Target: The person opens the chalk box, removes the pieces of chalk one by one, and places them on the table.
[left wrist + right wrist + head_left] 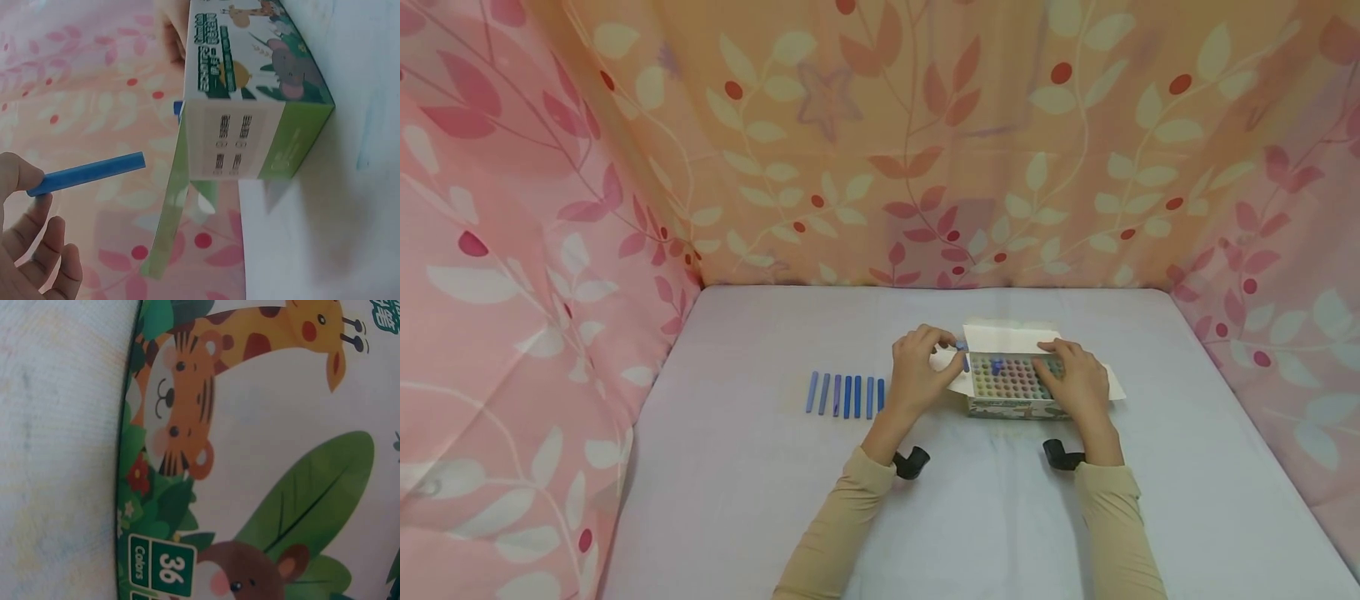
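My left hand (pixel 917 371) pinches a blue chalk stick (pixel 94 173) between thumb and fingertips, just left of the chalk box (pixel 1011 408). In the left wrist view the stick is held by one end and points toward the box. The lidless-looking top shows rows of colored chalk ends, and one blue chalk (pixel 997 367) pokes up above them. My right hand (pixel 1081 385) rests over the box's right part, its thumb and fingers extended across the top. Printed animals and "36 Colors" cover the box front (pixel 262 425) in the right wrist view.
Left of my left hand, several blue and purple chalk sticks (pixel 847 397) lie side by side in a row. The box's white flaps (pixel 1007 338) stand folded outward. Black devices (pixel 912 463) sit at both wrists. Patterned curtains (pixel 880 167) surround the white table (pixel 737 500).
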The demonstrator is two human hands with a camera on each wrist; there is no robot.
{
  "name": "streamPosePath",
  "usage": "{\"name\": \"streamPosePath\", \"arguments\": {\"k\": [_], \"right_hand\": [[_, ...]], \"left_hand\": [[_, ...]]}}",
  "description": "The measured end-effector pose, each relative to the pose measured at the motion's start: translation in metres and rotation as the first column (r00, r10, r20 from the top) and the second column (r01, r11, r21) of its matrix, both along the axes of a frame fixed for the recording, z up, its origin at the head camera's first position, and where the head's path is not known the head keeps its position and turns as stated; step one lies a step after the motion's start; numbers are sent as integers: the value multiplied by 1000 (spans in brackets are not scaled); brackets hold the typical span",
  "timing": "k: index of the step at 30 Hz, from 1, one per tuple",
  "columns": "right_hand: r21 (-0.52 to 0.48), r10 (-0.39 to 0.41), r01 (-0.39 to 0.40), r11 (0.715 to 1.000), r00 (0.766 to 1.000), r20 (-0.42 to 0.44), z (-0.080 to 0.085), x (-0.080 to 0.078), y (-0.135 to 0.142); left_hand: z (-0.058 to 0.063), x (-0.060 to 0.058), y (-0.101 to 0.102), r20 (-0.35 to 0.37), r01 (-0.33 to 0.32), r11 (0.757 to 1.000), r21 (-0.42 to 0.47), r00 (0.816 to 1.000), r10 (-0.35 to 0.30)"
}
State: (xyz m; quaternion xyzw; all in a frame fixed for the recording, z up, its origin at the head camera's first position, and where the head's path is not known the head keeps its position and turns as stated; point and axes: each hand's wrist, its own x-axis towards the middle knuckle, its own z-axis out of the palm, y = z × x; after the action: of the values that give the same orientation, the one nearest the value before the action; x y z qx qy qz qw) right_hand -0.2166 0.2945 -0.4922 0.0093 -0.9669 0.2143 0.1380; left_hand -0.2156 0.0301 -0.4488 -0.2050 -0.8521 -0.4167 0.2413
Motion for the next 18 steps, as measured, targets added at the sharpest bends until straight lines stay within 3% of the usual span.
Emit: {"name": "streamPosePath", "arguments": {"k": [11, 18], "right_hand": [[1, -3, 3, 1000, 1000, -3, -1, -2, 1], [2, -2, 2, 1000, 1000, 4, -1, -1, 1]], "left_hand": [[3, -2, -28, 9, -53, 999, -5, 999, 53], [-2, -2, -46, 26, -67, 998, -21, 997, 67]]}}
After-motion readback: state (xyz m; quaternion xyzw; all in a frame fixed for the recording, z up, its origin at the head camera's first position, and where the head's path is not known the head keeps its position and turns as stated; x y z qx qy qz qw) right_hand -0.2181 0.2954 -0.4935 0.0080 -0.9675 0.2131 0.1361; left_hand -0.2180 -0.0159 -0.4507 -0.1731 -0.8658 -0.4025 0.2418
